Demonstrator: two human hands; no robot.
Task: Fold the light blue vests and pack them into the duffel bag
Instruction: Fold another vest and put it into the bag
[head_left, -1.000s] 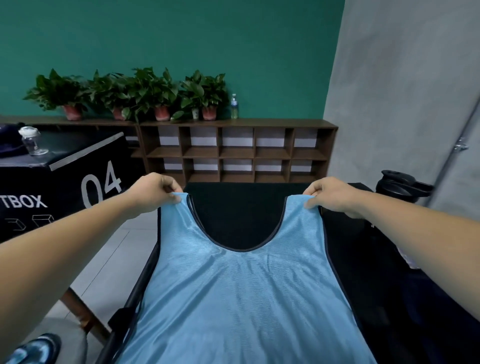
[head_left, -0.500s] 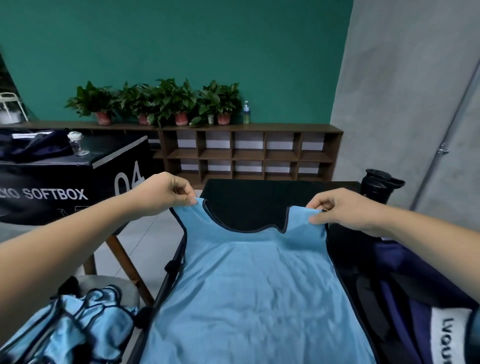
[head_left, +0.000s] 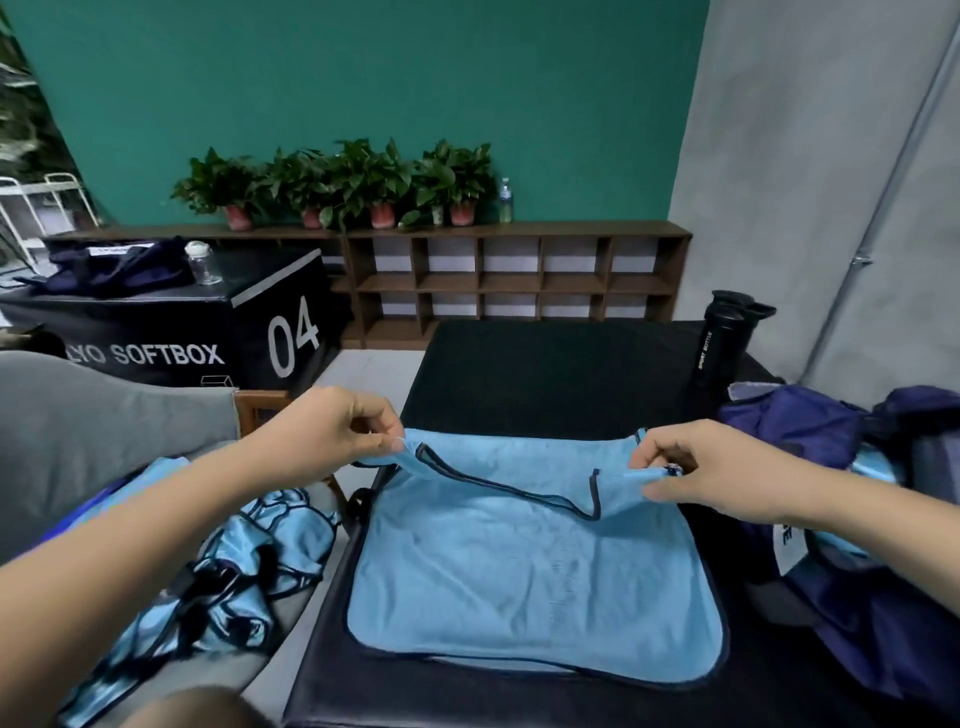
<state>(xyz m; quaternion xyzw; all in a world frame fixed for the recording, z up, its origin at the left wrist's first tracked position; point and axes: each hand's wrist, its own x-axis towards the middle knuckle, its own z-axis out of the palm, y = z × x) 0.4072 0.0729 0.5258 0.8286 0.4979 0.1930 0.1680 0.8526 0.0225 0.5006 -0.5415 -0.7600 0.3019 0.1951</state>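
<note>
Blue mesh vest (head_left: 530, 566), dark-trimmed, lies half-folded, both hands' fingers (head_left: 387, 441) pinching its straps.

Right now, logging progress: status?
Left hand and right hand pinch vest shoulders, folding on table. Duffel bag right. Nothing obstructing.

Black padded table (head_left: 561, 374), light blue vest (head_left: 519, 571) spread on it, sport bottle (head_left: 719, 345) (upright), navy duffel bag (head_left: 852, 519) at right
</note>
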